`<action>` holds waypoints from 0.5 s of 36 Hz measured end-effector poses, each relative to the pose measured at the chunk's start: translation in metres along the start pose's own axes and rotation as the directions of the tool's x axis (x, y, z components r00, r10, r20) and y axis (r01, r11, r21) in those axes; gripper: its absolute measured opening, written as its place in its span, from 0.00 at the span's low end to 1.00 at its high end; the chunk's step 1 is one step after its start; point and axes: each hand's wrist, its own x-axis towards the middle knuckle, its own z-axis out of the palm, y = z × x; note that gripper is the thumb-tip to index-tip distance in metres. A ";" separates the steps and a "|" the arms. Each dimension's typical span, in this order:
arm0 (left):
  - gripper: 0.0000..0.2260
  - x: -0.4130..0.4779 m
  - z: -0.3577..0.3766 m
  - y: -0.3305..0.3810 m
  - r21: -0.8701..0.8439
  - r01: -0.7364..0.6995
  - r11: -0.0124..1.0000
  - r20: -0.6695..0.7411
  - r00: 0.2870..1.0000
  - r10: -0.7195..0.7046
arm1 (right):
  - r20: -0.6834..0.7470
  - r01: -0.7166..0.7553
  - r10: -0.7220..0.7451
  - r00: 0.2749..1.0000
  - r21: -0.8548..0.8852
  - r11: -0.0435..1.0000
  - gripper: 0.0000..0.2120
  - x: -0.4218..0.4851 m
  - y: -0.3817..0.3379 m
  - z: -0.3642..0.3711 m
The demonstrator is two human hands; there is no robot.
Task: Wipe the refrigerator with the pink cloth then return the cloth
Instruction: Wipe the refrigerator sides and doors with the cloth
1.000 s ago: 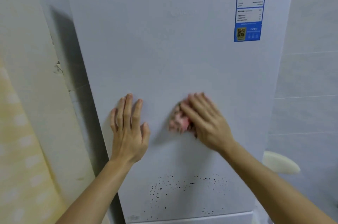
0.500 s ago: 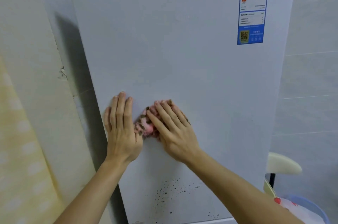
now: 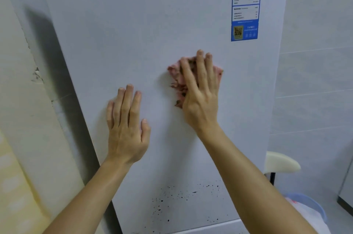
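**Flat Palm Presses Pink Cloth to Refrigerator Door**

The refrigerator fills the view, its pale door carrying a blue energy label at the upper right. Far below the label, near the door's bottom edge, a scatter of black specks is not yet wiped, so the job looks only partly done. The left hand, below and well left of the label, lies flat on the bare door with fingers straight and holds nothing. It probably braces the person against the push. The right hand, below and slightly left of the label, stretches its fingers over the pink cloth, pressing rather than clutching, which spreads the pressure for rubbing. The cloth sits bunched between that palm and the door. Far below and right of the label, a blue tub holds something white with a red mark, and I cannot tell what it is.
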 end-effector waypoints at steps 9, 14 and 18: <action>0.29 -0.006 0.029 0.032 0.043 -0.054 0.998 0.039 0.998 0.052 | -0.053 -0.413 0.412 0.910 -0.015 0.910 0.30 -0.112 0.093 -0.036; 0.30 -0.008 0.033 0.037 0.058 -0.017 0.998 0.038 0.999 0.015 | -0.025 -0.584 0.583 0.812 -0.028 0.811 0.34 -0.197 0.107 -0.048; 0.30 -0.009 0.031 0.036 0.053 -0.023 0.998 0.036 0.999 0.021 | -0.023 -0.636 0.635 0.772 -0.045 0.771 0.34 -0.225 0.107 -0.051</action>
